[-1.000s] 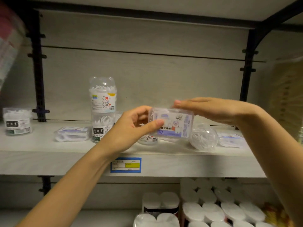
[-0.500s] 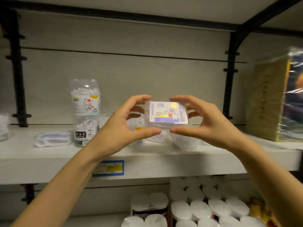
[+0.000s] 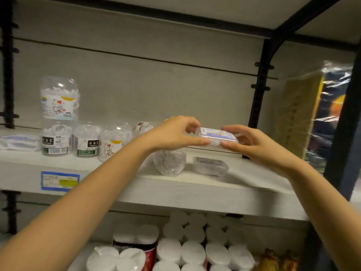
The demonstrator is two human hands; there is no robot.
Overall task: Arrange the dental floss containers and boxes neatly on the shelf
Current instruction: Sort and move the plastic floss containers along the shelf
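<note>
Placing step: L hand (image 3: 175,134) & R hand (image 3: 256,146) each pinch 1 end of the flat floss box (image 3: 216,134), held level above the shelf (image 3: 175,194) and over a 2nd flat box (image 3: 211,165). Next, prob. lower it square onto that box. Pale wood-look board, jars (image 3: 87,140) at left — dim store bay w/ black uprights (image 3: 257,98).

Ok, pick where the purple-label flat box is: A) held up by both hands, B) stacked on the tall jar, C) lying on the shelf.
A: the left hand and right hand pinch the flat box at its ends, above the shelf.
</note>
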